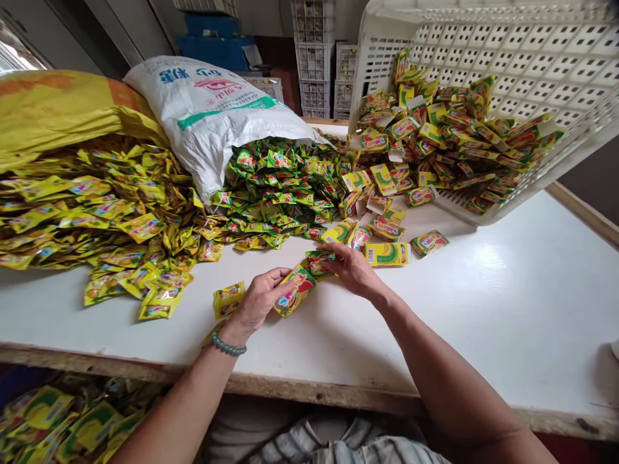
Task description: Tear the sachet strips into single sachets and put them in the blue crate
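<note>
My left hand (262, 298) is closed on a small yellow, green and red cardboard box (294, 294), held tilted just above the white table. Against the upper end of that box, my right hand (352, 268) pinches a small green sachet (320, 261). Whether the sachet is partly inside the box I cannot tell. Two yellow sachets (229, 298) lie beside my left wrist, one partly hidden by it. To the right of my right hand are a flat yellow box (387, 254) and another small box (430, 243).
A yellow sack (72, 106) and a white sack (207, 103) spill heaps of yellow sachets (106, 206) and green sachets (285, 187). At the right, a tipped white plastic crate (488, 58) spills small boxes (435, 138). Below the table's wooden edge (329, 390), more yellow packs (62, 425) lie at lower left.
</note>
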Demonstrator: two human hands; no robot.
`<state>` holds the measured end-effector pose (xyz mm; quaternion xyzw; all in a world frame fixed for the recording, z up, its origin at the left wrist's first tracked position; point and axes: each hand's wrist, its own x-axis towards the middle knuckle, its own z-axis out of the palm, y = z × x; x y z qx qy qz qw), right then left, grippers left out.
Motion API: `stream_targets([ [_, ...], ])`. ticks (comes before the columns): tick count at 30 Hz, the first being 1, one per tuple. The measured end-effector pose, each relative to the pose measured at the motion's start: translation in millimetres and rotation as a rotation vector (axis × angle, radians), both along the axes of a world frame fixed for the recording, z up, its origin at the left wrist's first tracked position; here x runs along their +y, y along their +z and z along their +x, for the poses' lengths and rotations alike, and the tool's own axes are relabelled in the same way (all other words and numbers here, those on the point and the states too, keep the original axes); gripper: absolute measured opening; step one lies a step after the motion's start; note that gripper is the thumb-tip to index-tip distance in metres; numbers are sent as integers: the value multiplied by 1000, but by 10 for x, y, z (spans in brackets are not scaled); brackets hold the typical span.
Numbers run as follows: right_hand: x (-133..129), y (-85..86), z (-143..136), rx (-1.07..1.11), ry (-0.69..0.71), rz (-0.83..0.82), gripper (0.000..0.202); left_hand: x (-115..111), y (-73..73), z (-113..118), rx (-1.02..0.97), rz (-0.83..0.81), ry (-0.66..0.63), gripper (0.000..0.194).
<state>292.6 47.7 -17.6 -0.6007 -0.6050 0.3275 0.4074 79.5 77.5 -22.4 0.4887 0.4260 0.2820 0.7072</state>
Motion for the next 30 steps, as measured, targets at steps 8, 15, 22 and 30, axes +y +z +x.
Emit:
stream_targets([
  [8,-3,5,-51,73,-90,77,31,50,161,67,38,13,-66,45],
  [15,14,4,75,141,8,-46,15,45,110,66,-9,-58,-51,45],
  [22,-32,-49,-148,166,42,-95,19,-39,58,105,9,-36,-103,44],
  [30,-75,-4,-263,-1,-113,108,13,-66,14,105,-94,-51,92,46],
])
